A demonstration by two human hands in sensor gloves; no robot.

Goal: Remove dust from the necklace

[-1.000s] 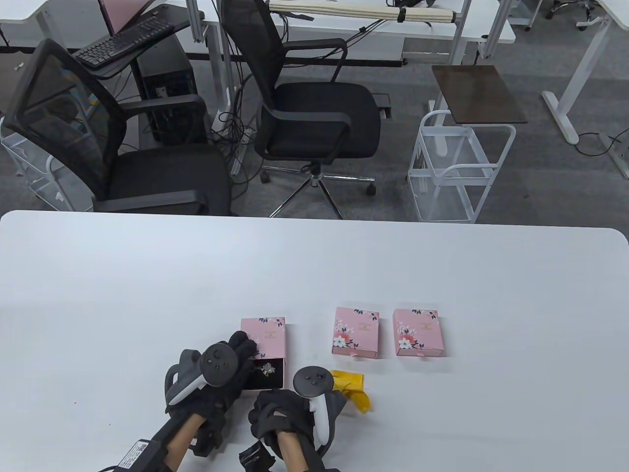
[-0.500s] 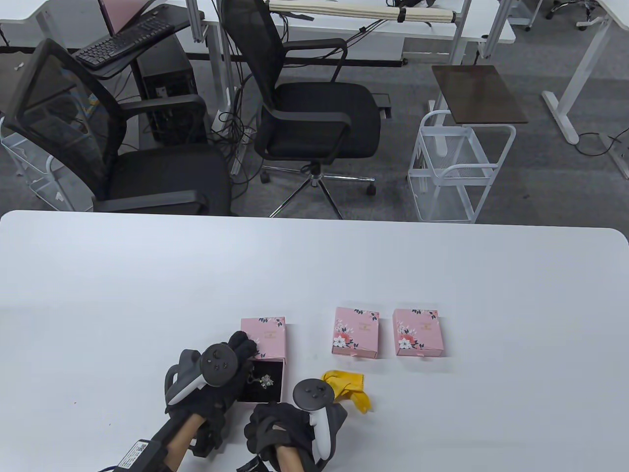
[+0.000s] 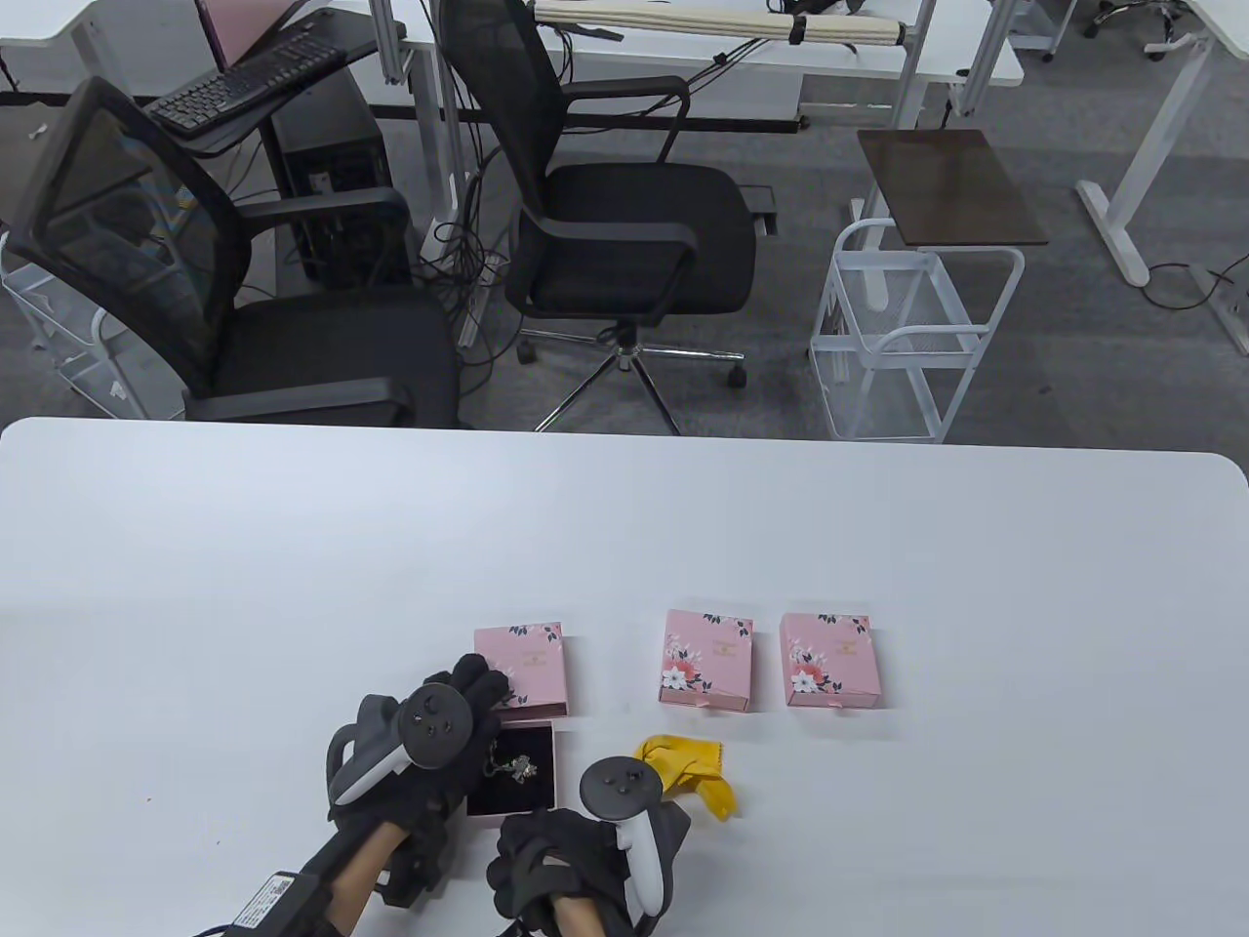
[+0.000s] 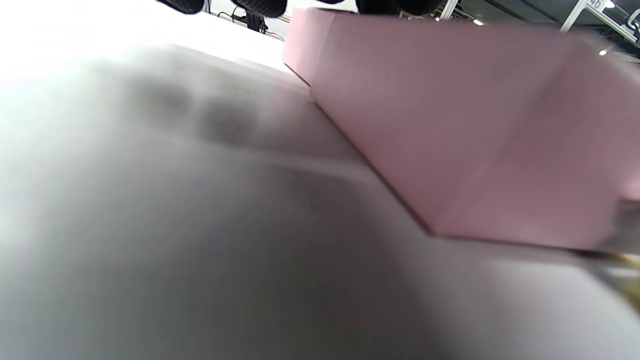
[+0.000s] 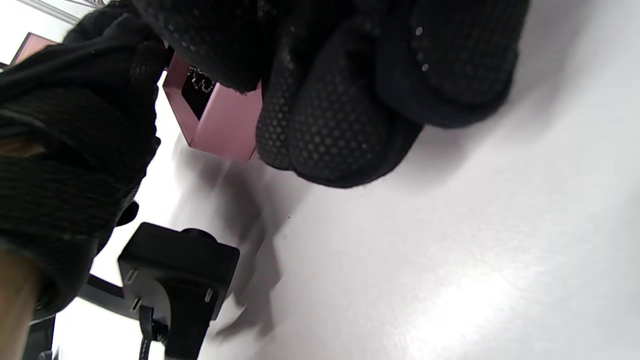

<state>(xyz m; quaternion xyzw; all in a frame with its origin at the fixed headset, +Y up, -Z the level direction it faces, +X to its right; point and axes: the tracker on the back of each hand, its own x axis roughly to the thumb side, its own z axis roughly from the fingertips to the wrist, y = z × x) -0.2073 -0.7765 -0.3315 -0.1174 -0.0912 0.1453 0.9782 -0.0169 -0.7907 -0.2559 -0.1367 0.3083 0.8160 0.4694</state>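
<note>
A pink sleeve box (image 3: 524, 662) lies near the table's front. Its drawer tray (image 3: 511, 781) is slid out toward me, with the silver necklace (image 3: 511, 767) on its black lining. My left hand (image 3: 476, 686) rests its fingers on the sleeve's near left corner; the fingertips (image 4: 260, 5) show over the pink box (image 4: 450, 130) in the left wrist view. My right hand (image 3: 546, 844) is curled at the tray's near edge, fingers (image 5: 340, 125) against the pink tray (image 5: 220, 122). A yellow cloth (image 3: 691, 771) lies crumpled just right of the right hand.
Two more closed pink floral boxes (image 3: 707, 659) (image 3: 831, 661) lie side by side to the right. The white table (image 3: 878, 547) stretches far and to both sides. Office chairs (image 3: 624, 215) and a white wire cart (image 3: 912, 332) stand beyond its far edge.
My right hand has drawn back toward me, pulling the drawer tray fully out of the sleeve so the necklace shows. The sleeve shifted slightly away under my left hand.
</note>
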